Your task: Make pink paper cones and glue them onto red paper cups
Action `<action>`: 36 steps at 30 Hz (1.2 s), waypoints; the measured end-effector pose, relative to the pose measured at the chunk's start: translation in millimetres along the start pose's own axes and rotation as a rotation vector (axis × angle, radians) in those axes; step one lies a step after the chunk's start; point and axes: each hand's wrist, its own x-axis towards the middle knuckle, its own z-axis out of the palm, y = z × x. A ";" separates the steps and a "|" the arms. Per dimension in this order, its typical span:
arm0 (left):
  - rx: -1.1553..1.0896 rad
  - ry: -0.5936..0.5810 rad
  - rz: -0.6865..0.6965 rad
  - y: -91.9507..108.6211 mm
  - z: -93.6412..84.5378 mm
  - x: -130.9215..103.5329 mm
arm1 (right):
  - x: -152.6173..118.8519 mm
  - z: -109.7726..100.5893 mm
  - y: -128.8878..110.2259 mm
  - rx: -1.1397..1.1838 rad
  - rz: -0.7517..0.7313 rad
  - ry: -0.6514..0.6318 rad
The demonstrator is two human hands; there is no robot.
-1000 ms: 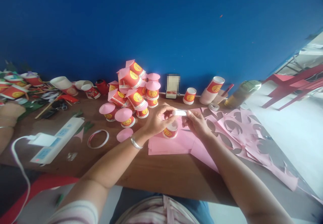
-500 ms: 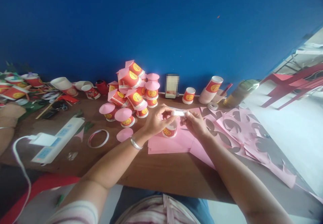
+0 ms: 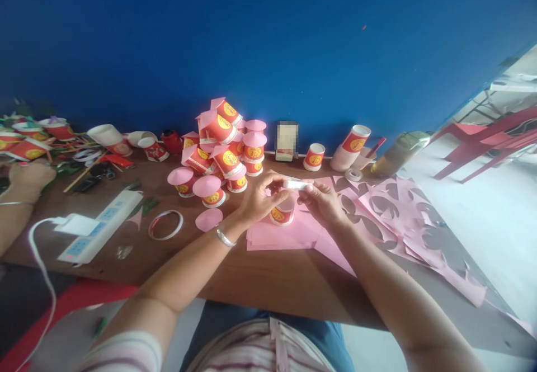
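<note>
Between the fingertips of my left hand (image 3: pixel 260 197) and my right hand (image 3: pixel 324 201) is a small white stick-shaped piece (image 3: pixel 296 185), lying crosswise; its exact kind I cannot make out. Both hands are closed on it, one at each end. Just beneath them a red paper cup (image 3: pixel 282 215) with a yellow emblem stands upright on pink paper sheets (image 3: pixel 272 240); my hands partly cover it. To the left of my left hand lies a loose pink paper cone (image 3: pixel 208 220). Beyond it several red cups (image 3: pixel 227 159) with pink cone tops are heaped up.
A power strip (image 3: pixel 103 226) with a plugged-in charger and a white ring (image 3: pixel 165 225) lie on the left. Another person's arm (image 3: pixel 31 187) reaches in there. Cut pink scraps (image 3: pixel 398 215) cover the right. A phone-like object (image 3: pixel 286 140), a cup (image 3: pixel 314 157) and a bottle (image 3: pixel 400 151) line the wall.
The white piece has tilted slightly in my fingers, its left end a little higher. At the far left, the other person's arm has come further into view.
</note>
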 end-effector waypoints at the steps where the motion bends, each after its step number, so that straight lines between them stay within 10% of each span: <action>1: -0.023 -0.025 -0.012 -2.9 -1.8 -2.4 | 1.0 -1.8 -3.1 -0.016 -0.032 0.029; 11: -0.018 -0.210 -0.233 -43.6 5.8 -40.8 | -2.2 -27.4 -14.2 -0.222 -0.252 0.200; 36: 0.129 -0.289 -0.306 -39.5 15.8 -41.2 | -27.1 -16.8 19.7 -0.626 -0.296 0.081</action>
